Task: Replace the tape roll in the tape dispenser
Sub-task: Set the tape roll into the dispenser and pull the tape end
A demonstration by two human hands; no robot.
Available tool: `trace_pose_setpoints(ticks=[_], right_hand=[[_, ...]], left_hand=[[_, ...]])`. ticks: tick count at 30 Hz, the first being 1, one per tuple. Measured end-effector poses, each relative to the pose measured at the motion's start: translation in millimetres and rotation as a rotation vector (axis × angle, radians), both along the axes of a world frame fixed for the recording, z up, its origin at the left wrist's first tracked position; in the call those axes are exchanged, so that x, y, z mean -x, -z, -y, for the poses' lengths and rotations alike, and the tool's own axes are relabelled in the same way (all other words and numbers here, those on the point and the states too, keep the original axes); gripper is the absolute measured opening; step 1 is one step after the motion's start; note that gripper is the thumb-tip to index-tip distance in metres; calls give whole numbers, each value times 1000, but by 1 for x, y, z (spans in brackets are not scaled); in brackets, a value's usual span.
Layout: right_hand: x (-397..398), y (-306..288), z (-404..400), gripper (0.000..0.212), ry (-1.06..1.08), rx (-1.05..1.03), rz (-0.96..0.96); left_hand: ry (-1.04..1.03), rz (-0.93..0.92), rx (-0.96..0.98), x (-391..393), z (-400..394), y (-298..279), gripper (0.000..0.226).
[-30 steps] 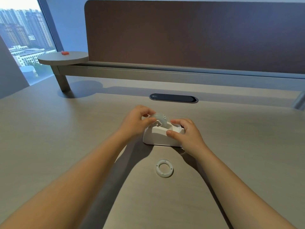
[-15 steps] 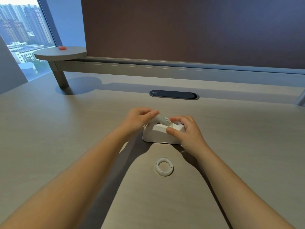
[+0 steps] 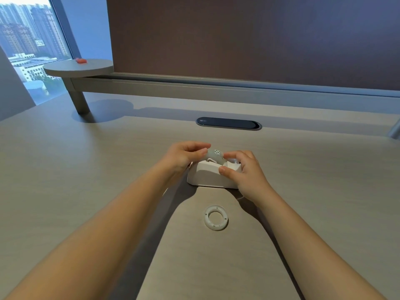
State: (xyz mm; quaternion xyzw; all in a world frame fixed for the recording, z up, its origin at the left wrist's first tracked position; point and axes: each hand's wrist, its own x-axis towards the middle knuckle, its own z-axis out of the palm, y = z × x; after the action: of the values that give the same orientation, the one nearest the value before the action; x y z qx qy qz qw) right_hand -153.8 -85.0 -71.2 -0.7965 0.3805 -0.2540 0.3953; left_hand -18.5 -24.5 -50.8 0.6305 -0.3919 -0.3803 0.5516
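Dispenser: white, one unit, on the desk at centre, long axis running left to right. Which end carries the cutter cannot be told.

Roll: pale, with a patterned hub, standing on edge in the dispenser's top slot, upper half proud of the body, hub face turned toward the camera.

Left hand: fingers curled, thumb and fingertips pinching the roll's left side.

Right hand: partly closed over the dispenser's right end, thumb on the near wall, a fingertip touching the roll's right side.

Ring: white, lying flat on the desk, near side of the dispenser, apart from it, between the forearms.

Open room: bare desk to left, right and near side.

Far edge: dark grommet well behind the dispenser, then a rail and dark panel. Round shelf at far left carries a small red item.
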Motion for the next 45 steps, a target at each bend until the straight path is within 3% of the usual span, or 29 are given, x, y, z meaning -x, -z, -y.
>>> trace_pose_setpoints(ticks=[10,14,19,30,35,40,43,45], right_hand=[[4,-19,5,33,-56,-42,-109],[-2,-30,0,27,24,38,44],[-16,-34,-7,23,47,91,-33],[-20,-41,-12,17,114,196,-65],[-20,-50,-2,30,42,208,-224],[-18,-61,6,9,-62,170,-402],[-18,-64,7,31,-85,305,-582],[-21,-65,5,29,-89,438,-722]], left_hand=[[20,-42,-45,-3,0,-3,36],[-42,-69,12,-3,-3,0,32],[-56,95,-3,-5,-11,6,34],[-37,198,-45,-7,-25,9,35],[-30,258,-76,-7,-25,9,44],[-43,321,-73,-6,-23,8,50],[-47,340,-79,-5,-23,7,50],[-53,353,-85,-4,-23,7,50]])
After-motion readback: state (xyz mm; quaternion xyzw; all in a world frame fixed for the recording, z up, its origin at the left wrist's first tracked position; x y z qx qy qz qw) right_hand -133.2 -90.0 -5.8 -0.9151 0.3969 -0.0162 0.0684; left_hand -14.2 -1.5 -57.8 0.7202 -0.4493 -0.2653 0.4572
